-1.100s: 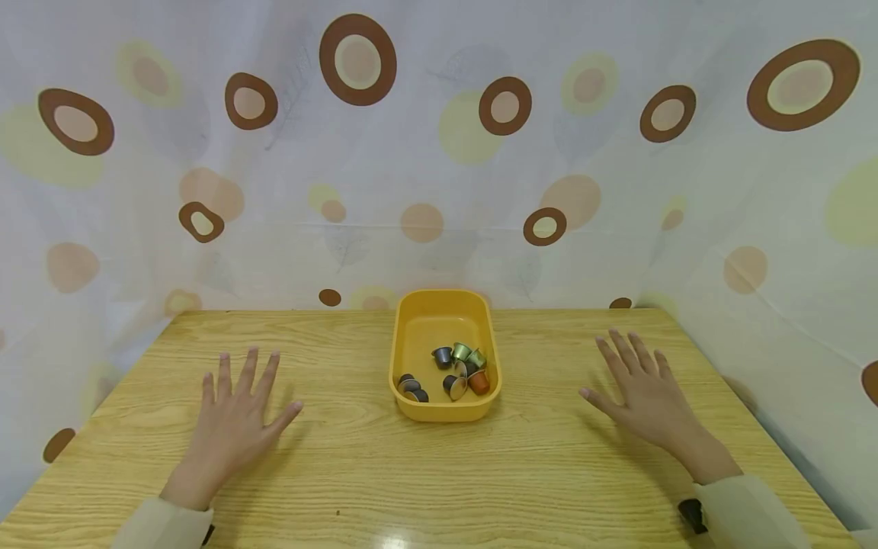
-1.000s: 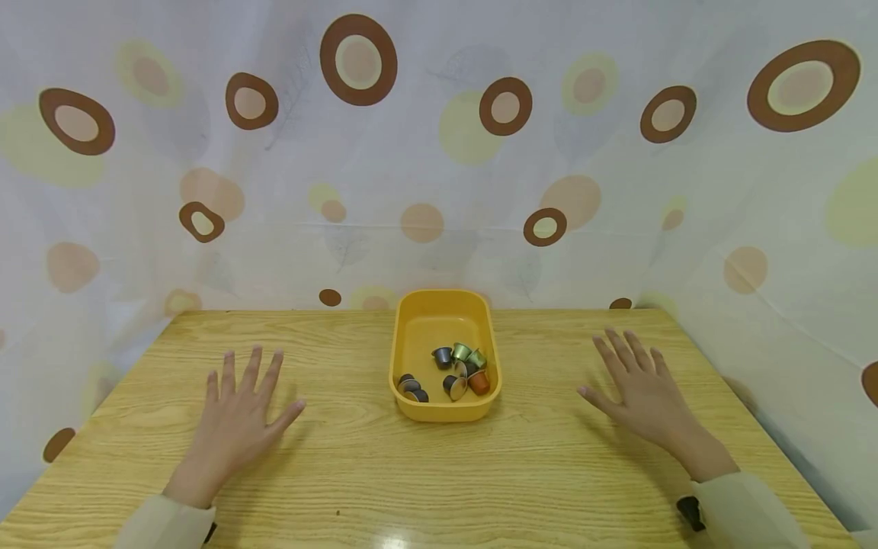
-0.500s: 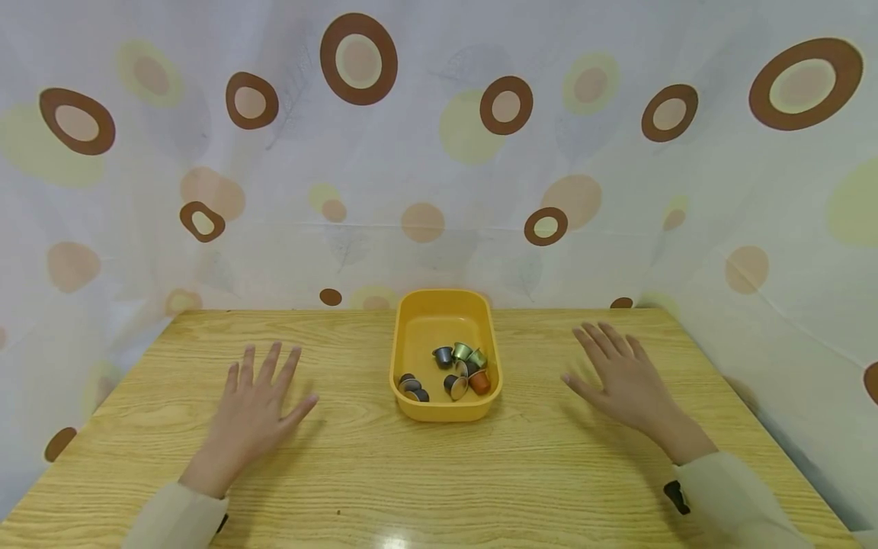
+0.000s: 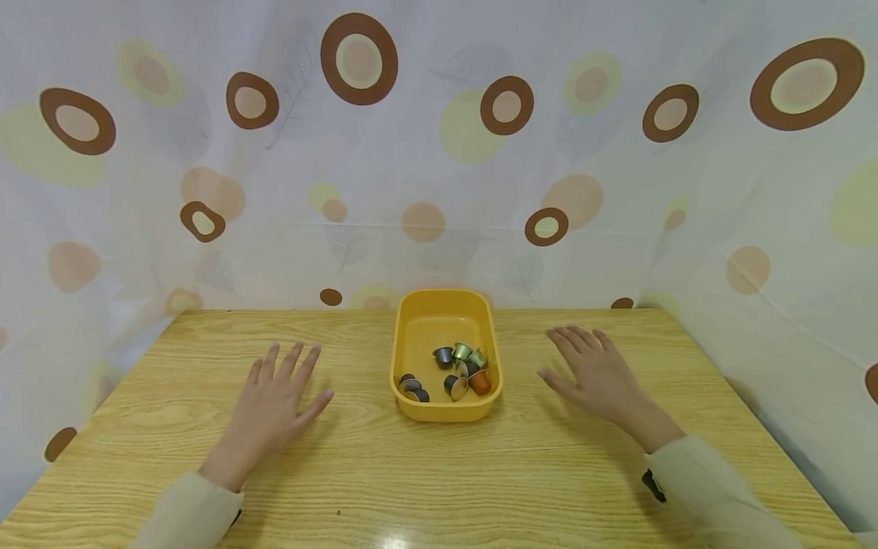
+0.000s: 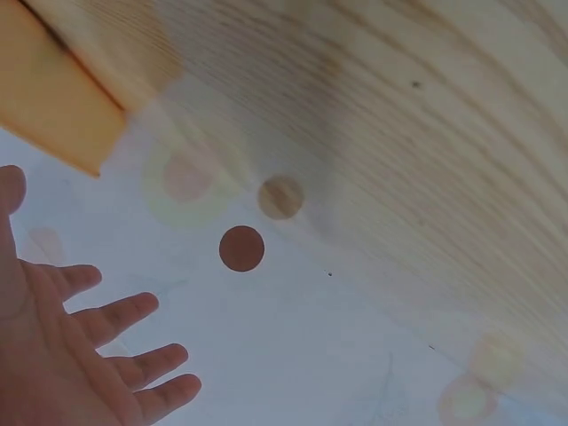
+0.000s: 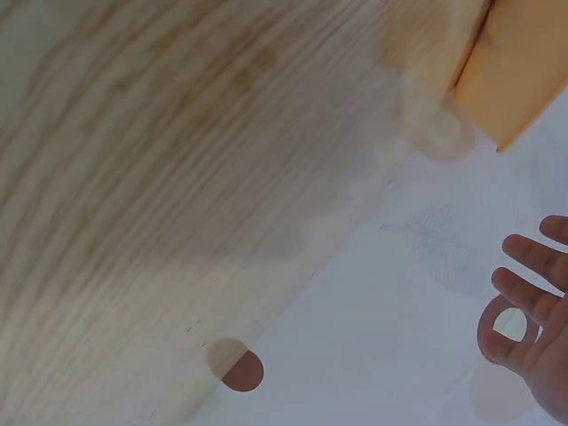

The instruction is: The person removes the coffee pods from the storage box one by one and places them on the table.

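Observation:
A yellow tray (image 4: 444, 412) stands at the back middle of the table, with several coffee capsules inside. Among them are an orange capsule (image 4: 480, 382), a dark grey capsule (image 4: 443, 357) and a green capsule (image 4: 462, 351); more dark ones lie at the tray's front left. To the left of the tray, my left hand (image 4: 273, 404) is held over the table, fingers spread and holding nothing. My right hand (image 4: 598, 377) is on the other side, palm down and fingers extended, also holding nothing. Both wrist views show the hands with bare palms.
The wooden table (image 4: 384, 480) reaches back to a patterned cloth (image 4: 439, 168) that hangs behind and along both sides. A dark band (image 4: 654, 486) shows at the right sleeve's cuff.
Both hands have moved inward toward the tray, the left one to the right and the right one to the left. The tray and the capsules have stayed put.

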The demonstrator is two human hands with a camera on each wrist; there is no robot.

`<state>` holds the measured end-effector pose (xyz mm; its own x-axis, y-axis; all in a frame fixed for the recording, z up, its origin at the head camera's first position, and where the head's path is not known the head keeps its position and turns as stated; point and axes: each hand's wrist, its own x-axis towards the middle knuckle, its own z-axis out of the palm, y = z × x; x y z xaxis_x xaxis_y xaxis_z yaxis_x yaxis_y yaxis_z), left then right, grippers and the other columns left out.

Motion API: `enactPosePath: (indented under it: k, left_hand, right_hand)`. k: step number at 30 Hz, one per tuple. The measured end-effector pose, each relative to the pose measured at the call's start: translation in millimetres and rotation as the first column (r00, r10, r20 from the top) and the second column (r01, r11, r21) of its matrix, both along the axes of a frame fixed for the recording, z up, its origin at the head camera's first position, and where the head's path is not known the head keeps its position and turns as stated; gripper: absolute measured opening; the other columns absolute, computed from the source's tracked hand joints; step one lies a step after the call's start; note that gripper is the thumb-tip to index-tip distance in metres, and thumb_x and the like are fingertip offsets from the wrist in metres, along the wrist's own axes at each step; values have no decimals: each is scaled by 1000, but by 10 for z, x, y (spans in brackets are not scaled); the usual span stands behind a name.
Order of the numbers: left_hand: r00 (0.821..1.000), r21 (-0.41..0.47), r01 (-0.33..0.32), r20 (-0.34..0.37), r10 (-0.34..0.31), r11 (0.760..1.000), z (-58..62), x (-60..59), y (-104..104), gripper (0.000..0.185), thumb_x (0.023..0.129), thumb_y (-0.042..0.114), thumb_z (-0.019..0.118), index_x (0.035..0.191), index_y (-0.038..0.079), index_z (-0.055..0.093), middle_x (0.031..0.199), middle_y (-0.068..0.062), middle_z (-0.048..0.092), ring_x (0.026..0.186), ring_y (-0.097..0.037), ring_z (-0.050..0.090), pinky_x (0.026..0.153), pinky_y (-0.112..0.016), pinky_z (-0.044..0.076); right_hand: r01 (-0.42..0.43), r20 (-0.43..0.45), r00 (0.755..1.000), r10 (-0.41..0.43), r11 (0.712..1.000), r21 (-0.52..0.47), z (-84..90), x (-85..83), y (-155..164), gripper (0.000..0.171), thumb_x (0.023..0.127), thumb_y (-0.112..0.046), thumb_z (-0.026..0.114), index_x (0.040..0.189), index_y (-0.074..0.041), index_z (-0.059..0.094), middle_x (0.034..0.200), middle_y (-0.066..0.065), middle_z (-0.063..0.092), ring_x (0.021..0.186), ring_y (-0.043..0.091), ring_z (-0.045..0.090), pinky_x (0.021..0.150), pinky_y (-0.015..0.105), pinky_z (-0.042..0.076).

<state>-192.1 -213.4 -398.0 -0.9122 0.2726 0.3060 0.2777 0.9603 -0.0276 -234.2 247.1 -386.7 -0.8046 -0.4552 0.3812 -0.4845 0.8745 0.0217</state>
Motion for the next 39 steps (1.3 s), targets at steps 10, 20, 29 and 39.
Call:
enactPosePath:
  k: [10, 20, 29, 39]
  left_hand:
    - [999, -18, 42, -23, -42, 999, 11, -50, 144, 68, 89, 55, 42, 144, 15, 30, 139, -16, 41, 130, -43, 31, 103, -56, 28]
    - [992, -13, 101, -69, -102, 995, 0, -134, 301, 65, 89, 52, 45, 141, 14, 36, 133, -14, 48, 123, -40, 41, 100, -53, 34]
    - [989, -3, 132, -62, -132, 991, 25, -181, 446, 60, 91, 50, 43, 139, 14, 39, 129, -12, 52, 120, -36, 45, 98, -51, 37]
    - [986, 15, 158, -55, -157, 987, 74, -243, 606, 58, 92, 48, 42, 138, 13, 40, 126, -9, 53, 117, -32, 47, 95, -49, 39]
  right_hand:
    - [-55, -29, 998, 54, 998, -11, -7, -69, -168, 58, 87, -46, 51, 130, -6, 48, 127, 13, 54, 120, 32, 45, 103, 55, 27]
    - [-81, -30, 996, 81, 997, 1, -14, -128, -309, 54, 88, -44, 51, 128, -7, 51, 121, 12, 58, 114, 31, 51, 101, 51, 32]
    - [-108, -23, 994, 108, 994, -13, 10, -173, -440, 49, 89, -41, 52, 124, -7, 54, 117, 10, 61, 109, 29, 54, 100, 48, 35]
    - [-127, -32, 991, 127, 992, -22, -11, -251, -571, 48, 89, -41, 51, 123, -8, 55, 112, 8, 63, 106, 26, 54, 96, 47, 37]
